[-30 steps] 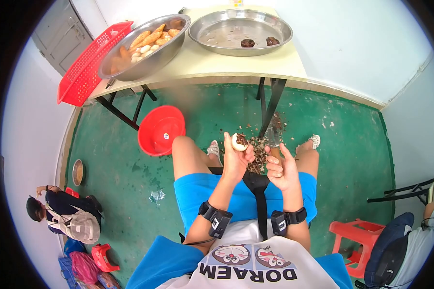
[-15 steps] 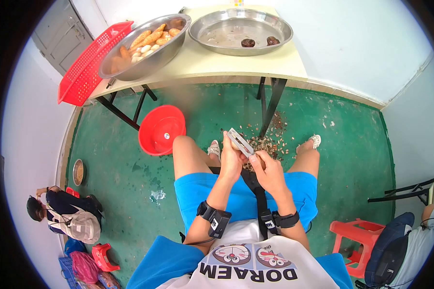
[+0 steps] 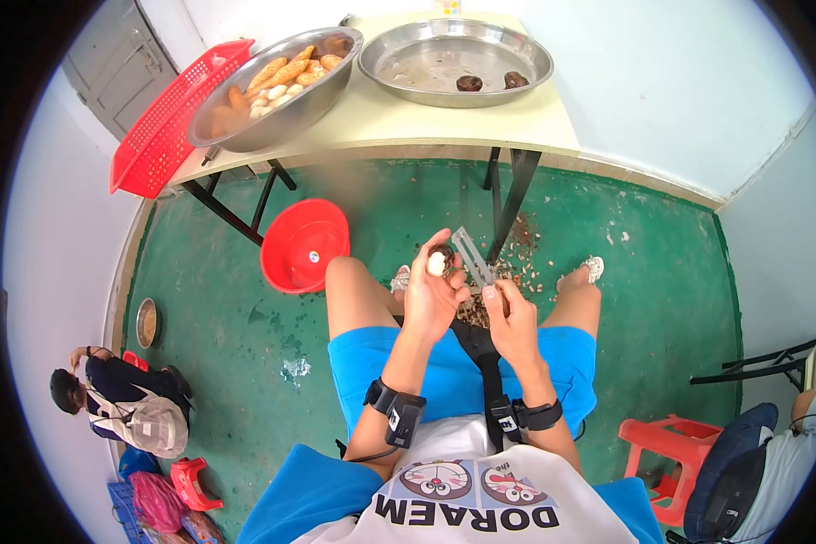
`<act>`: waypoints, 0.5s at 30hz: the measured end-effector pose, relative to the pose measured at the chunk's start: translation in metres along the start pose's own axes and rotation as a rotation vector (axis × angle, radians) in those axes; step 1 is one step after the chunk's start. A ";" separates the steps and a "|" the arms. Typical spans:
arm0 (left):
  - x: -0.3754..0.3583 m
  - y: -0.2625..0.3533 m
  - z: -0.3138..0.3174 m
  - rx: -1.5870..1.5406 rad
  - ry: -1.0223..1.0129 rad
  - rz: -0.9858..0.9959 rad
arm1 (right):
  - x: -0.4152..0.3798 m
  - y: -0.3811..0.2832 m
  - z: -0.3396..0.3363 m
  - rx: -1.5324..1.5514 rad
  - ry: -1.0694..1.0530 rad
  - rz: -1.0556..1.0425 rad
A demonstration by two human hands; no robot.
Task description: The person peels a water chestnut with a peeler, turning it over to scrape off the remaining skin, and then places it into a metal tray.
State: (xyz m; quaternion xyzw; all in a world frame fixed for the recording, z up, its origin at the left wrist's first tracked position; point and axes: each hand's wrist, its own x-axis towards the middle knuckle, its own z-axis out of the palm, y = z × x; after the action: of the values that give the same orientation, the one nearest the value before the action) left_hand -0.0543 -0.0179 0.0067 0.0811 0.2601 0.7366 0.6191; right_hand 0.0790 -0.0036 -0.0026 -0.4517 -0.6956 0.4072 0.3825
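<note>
My left hand (image 3: 433, 295) is closed round a dark-skinned water chestnut (image 3: 441, 261), with a bare white patch on its upper face. In my right hand (image 3: 511, 319), the thumb and fingers grip the lower end of a flat metal peeler (image 3: 472, 257) with a long slot. The peeler points up and left, beside the water chestnut and apart from it. Below both hands, peelings (image 3: 519, 263) lie scattered on the green floor. On the table, a round metal tray (image 3: 399, 91) bears two dark water chestnuts (image 3: 469, 82).
A steel basin (image 3: 308, 115) of peeled orange and white pieces stands on the table (image 3: 408, 133), beside a red perforated basket (image 3: 168, 127). A red basin (image 3: 286, 258) sits on the floor. People are at the far left and right, near red stools (image 3: 666, 442).
The peeler has moved away from the water chestnut to the right and stands more upright. My left hand has turned, bringing the white patch into view.
</note>
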 end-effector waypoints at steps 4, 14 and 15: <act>0.003 -0.001 0.003 -0.120 0.058 -0.050 | -0.001 -0.002 0.001 -0.010 -0.020 -0.064; 0.004 0.003 -0.011 0.072 -0.045 -0.088 | 0.001 -0.009 0.004 -0.198 -0.032 -0.172; 0.004 0.004 -0.011 0.071 -0.045 -0.088 | 0.001 -0.010 0.004 -0.198 -0.032 -0.172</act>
State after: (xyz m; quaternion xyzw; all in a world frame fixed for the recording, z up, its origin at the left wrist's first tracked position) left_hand -0.0633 -0.0177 -0.0020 0.1082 0.2754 0.6969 0.6533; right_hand 0.0717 -0.0062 0.0047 -0.4194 -0.7745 0.3096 0.3584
